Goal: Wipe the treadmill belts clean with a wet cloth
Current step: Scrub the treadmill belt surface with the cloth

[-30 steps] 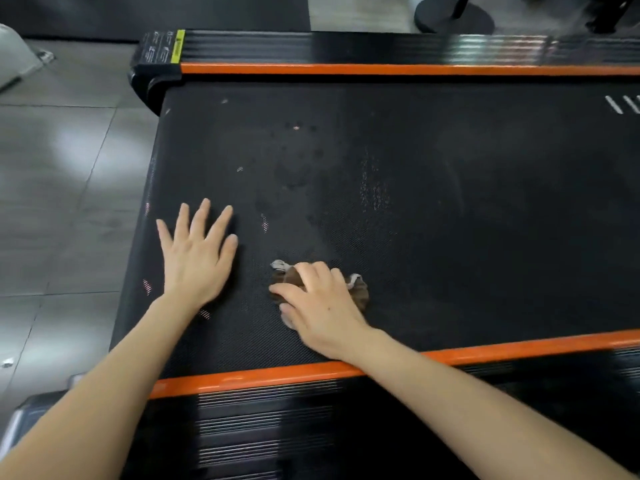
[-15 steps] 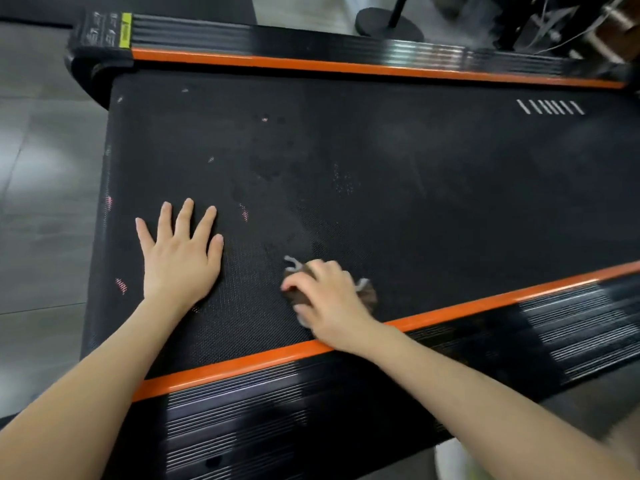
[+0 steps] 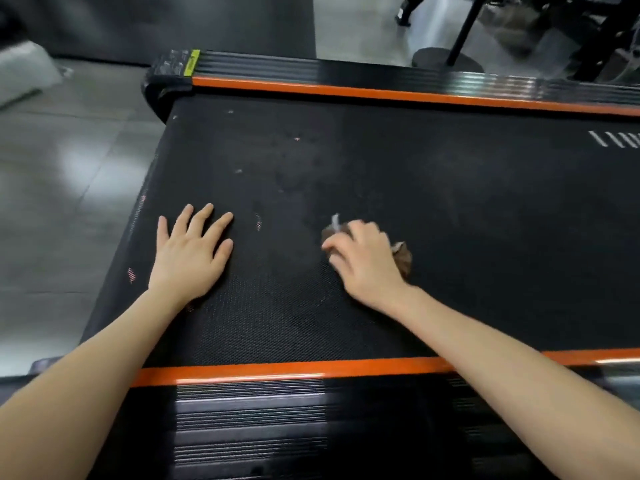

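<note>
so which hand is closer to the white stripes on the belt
Right. The right hand, gripping the brown cloth, is on the treadmill belt below-left of the white stripes; the left hand lies flat farther left, near the belt's end.

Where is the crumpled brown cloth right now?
Head view: the crumpled brown cloth sits on the black treadmill belt, gripped under the right hand, right of the flat left hand.

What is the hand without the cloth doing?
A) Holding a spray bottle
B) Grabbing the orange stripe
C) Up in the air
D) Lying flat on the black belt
D. The left hand lies flat with its fingers spread on the black belt, while the right hand holds the brown cloth.
</note>
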The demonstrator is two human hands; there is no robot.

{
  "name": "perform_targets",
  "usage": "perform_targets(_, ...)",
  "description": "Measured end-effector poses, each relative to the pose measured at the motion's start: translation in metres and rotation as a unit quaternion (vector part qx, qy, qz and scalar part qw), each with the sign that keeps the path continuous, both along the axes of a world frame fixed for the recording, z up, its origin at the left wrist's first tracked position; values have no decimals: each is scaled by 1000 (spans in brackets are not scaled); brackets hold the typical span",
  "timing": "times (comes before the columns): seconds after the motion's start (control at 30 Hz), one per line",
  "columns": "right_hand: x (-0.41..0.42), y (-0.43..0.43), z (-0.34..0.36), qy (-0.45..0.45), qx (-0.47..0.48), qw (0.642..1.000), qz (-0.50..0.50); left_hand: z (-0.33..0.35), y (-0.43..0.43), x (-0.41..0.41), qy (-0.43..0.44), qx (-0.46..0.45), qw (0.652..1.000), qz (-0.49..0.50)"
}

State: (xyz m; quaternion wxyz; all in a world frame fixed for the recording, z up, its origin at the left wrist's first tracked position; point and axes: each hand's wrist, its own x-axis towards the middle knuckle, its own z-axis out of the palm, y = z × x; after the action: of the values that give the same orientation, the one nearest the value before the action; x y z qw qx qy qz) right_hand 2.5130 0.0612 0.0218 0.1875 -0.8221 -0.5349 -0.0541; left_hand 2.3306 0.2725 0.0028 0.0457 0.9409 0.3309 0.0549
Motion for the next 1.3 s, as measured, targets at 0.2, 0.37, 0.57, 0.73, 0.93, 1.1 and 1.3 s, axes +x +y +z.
perform_targets(0.2, -39, -7, -6, 19, -8, 971, 236, 3, -1, 0, 25, 7, 1000, 13)
perform_targets(0.37, -18, 7, -9, -12, 17, 980, 197, 6, -5, 4, 65, 35, 997, 14)
perform_targets(0.57, 25, 30, -13, -73, 36, 994, 66, 5, -4, 5, 89, 63, 994, 6)
perform_targets(0.73, 35, 65, -16, -60, 24, 997, -53, 6, 3, 6, 93, 64, 993, -16)
perform_targets(0.93, -18, 53, -10, -65, 21, 998, -5, 19, 74, 12, -46, 57, 997, 5)
perform_targets(1.1, -66, 55, -5, -28, -4, 997, 77, 22, 133, 32, 21, 36, 999, 7)
perform_targets(1.3, -38, 155, -9, -37, 6, 994, -101, 0, 131, 44, 9, -12, 999, -34)
